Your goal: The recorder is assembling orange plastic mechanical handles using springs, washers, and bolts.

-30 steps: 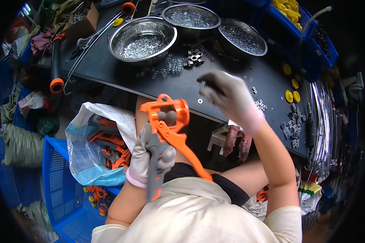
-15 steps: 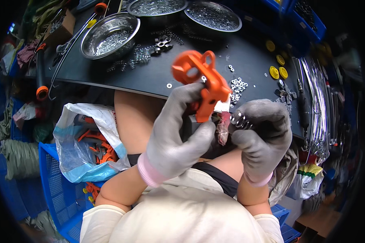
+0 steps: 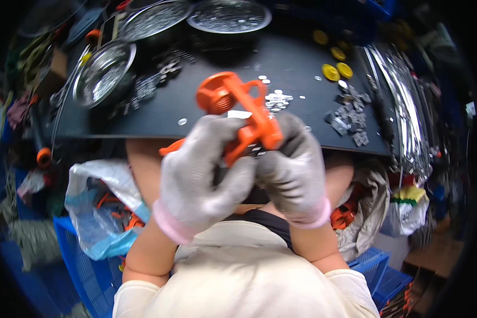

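Note:
Both my hands wear grey work gloves with pink cuffs and meet above my lap. My left hand [image 3: 204, 172] is closed round an orange plastic tool body [image 3: 265, 127] with a threaded round collar and a loop at its top. My right hand [image 3: 294, 169] is pinched against the lower right side of that body. A bit of a small metal coil spring [image 3: 257, 150] shows between its fingertips and the orange part; the rest of it is hidden by the glove.
Metal bowls of small parts [image 3: 105, 74] stand on the dark table [image 3: 196, 114] at far left. Small nuts [image 3: 276, 100], grey metal pieces [image 3: 350, 114], yellow caps [image 3: 330, 72] and long steel rods [image 3: 403, 106] lie rightward. A plastic bag [image 3: 98, 212] of orange parts sits left of my lap.
My right hand has brought the spring leftward against the orange body. Both hands have shifted left, and the view has turned, so the table sits differently.

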`<control>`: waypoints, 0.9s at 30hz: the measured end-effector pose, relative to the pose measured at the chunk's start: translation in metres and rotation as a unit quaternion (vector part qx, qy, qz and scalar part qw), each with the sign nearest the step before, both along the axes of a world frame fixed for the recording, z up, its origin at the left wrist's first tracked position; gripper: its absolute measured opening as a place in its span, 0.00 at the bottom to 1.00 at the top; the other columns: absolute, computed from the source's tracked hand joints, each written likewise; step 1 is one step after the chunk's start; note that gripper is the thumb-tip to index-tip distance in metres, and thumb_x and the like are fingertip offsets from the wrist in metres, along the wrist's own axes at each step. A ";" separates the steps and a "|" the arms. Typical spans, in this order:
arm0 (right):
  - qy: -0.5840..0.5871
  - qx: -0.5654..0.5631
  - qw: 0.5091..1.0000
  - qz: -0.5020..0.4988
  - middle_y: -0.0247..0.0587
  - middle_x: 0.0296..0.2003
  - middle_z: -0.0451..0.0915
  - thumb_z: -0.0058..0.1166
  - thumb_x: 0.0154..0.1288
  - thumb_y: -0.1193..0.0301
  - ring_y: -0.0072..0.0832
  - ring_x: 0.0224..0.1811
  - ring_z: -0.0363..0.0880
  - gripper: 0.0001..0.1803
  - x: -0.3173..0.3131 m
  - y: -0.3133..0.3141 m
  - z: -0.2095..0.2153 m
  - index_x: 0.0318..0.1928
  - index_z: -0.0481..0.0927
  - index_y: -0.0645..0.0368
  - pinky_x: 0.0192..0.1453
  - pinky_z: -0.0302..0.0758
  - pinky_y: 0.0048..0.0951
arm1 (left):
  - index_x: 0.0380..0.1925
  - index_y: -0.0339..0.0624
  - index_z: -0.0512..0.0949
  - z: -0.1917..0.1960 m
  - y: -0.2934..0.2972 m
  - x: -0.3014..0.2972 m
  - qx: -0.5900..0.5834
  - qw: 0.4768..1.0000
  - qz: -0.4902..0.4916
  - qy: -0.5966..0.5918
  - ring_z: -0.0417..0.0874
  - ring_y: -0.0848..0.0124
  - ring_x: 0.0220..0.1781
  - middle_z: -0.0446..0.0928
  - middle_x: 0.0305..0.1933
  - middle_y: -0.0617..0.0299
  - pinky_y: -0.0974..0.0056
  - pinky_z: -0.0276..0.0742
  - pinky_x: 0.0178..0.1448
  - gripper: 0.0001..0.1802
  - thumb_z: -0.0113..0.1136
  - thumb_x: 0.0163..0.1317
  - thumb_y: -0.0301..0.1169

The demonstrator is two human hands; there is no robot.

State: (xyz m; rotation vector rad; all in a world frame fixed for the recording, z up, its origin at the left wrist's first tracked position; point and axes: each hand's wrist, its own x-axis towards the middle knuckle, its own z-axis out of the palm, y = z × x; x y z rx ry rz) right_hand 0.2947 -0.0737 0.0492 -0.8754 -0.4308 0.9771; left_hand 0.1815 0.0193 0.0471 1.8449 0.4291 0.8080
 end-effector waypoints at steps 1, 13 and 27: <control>-0.019 -0.010 1.000 0.005 0.34 0.30 0.80 0.71 0.52 0.75 0.14 0.31 0.75 0.15 0.001 0.001 -0.003 0.31 0.75 0.62 0.35 0.73 0.17 | 0.43 0.36 0.75 -0.001 0.003 -0.001 0.045 0.998 0.021 0.026 0.77 0.72 0.29 0.75 0.33 0.56 0.68 0.76 0.36 0.16 0.61 0.54 0.25; -0.178 -0.070 0.981 -0.030 0.39 0.27 0.81 0.69 0.53 0.73 0.19 0.27 0.80 0.14 0.008 -0.014 0.003 0.31 0.75 0.66 0.32 0.78 0.21 | 0.40 0.33 0.75 -0.010 -0.005 0.006 -0.045 0.999 -0.002 0.021 0.72 0.78 0.32 0.74 0.32 0.61 0.73 0.70 0.38 0.13 0.50 0.54 0.21; -0.457 -0.319 0.807 -0.196 0.45 0.31 0.84 0.59 0.62 0.62 0.33 0.34 0.82 0.15 0.157 -0.051 -0.027 0.40 0.83 0.62 0.44 0.77 0.31 | 0.49 0.35 0.72 -0.025 -0.005 -0.014 -0.242 0.969 -0.024 0.034 0.68 0.83 0.15 0.72 0.39 0.61 0.76 0.67 0.16 0.19 0.53 0.66 0.39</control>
